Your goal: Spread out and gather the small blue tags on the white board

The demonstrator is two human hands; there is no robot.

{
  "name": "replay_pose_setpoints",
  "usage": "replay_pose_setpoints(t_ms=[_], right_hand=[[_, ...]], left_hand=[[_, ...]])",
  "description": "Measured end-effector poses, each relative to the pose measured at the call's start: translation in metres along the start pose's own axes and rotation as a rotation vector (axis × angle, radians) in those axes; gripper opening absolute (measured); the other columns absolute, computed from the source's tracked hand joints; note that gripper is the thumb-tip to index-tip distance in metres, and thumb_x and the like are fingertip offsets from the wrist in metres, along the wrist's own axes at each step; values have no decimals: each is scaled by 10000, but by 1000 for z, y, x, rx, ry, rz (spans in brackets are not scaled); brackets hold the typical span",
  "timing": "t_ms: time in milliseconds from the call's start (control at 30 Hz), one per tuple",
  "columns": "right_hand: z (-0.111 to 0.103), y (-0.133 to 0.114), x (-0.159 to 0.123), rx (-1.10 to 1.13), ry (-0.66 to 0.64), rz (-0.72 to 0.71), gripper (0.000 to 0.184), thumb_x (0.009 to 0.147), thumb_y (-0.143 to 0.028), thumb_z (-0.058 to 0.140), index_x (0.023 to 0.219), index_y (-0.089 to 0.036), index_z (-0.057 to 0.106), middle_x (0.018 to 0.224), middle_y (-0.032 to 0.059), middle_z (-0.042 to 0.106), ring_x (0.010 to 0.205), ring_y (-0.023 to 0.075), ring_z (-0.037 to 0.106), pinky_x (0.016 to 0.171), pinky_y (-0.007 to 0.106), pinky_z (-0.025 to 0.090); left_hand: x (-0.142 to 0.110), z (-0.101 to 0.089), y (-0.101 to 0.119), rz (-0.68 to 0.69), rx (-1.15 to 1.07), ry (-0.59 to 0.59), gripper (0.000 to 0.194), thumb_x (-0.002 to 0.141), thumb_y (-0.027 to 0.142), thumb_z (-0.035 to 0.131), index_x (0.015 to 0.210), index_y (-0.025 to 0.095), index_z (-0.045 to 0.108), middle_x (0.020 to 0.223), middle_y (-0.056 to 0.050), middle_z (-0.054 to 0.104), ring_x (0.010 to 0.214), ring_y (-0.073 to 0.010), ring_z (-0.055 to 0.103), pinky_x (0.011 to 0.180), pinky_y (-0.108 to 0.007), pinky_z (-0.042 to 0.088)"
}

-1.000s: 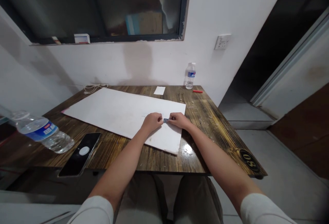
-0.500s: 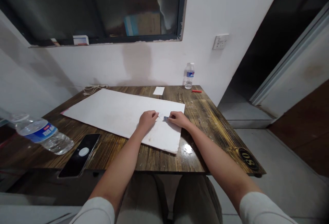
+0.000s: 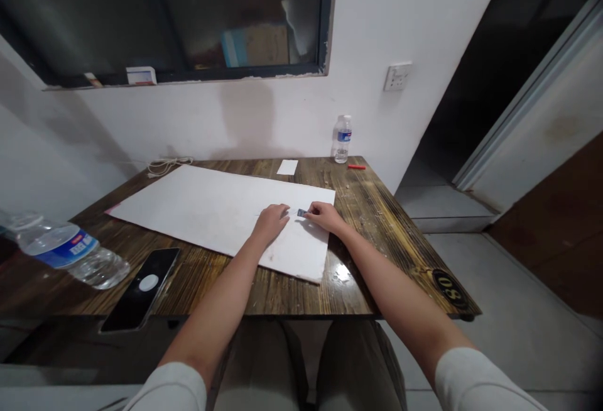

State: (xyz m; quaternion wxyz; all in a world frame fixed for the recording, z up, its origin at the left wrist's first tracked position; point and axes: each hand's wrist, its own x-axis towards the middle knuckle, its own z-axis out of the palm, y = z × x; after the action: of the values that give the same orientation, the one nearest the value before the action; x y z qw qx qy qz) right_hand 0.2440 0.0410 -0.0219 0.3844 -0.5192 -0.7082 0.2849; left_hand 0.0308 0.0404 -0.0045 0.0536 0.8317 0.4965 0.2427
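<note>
A large white board [image 3: 221, 200] lies across the wooden table, and both hands are over its right part. My right hand [image 3: 325, 217] pinches a small, flat, dark blue-grey piece with light marks [image 3: 301, 213] between thumb and fingertips; its kind is too small to make out. Just left of it is my left hand [image 3: 271, 224], low over the board, thumb and forefinger slightly apart, with nothing clearly visible between them. A thin dark line [image 3: 257, 215] shows on the board beside that hand's far side. Something faint and pale lies between the hands.
A large water bottle [image 3: 70, 251] lies tilted at the left, near a black phone [image 3: 141, 288]. Towards the wall are a white cable [image 3: 167, 164], a white paper piece [image 3: 287, 167], a small bottle [image 3: 343, 139] and a red stick-like thing [image 3: 357, 166].
A thin thing at my left fingertips no longer shows there; a thin line now shows left of that hand. The left fingers have parted. My right hand still holds the small piece.
</note>
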Motion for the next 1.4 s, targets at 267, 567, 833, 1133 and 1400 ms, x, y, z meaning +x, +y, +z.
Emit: replay_pose_setpoints(t_ms=[267,567,833,1133,1400], right_hand=[[4,7,5,77,39,-3,244,723,-365,677,623,-194,536,600,-40,546,584,115,461,579,234,339],[8,4,2,38,-22,-167,167,774,-248,639,679,-208,508,902,22,691,902,177,587,800,283,409],[3,0,-1,236,-10,-37,200,774,-310,604,678,-228,449,527,-64,535,534,130,488,562,240,351],[7,10,8,350,115,0,310,736,-495,650,711,-220,511,613,-14,638,542,129,491,550,244,362],[6,8,7,172,68,-63,216,730,-392,708,676,-196,635,641,-12,622,616,132,516,595,245,369]], left_hand=[[-1,-6,6,73,214,-73,190,879,229,586,1016,195,714,872,-90,682,853,-224,620,806,-333,460],[0,-5,9,189,235,-83,215,865,123,553,1004,168,711,842,-97,703,839,-233,630,791,-347,466],[0,-3,6,235,196,33,244,806,62,580,998,158,698,861,-86,707,880,-242,605,814,-369,463],[2,-3,9,151,-189,267,197,813,56,562,907,176,686,883,-49,693,819,-179,613,766,-317,494],[0,3,10,284,-267,145,122,819,84,624,889,176,659,823,-27,643,741,-148,596,696,-275,480]])
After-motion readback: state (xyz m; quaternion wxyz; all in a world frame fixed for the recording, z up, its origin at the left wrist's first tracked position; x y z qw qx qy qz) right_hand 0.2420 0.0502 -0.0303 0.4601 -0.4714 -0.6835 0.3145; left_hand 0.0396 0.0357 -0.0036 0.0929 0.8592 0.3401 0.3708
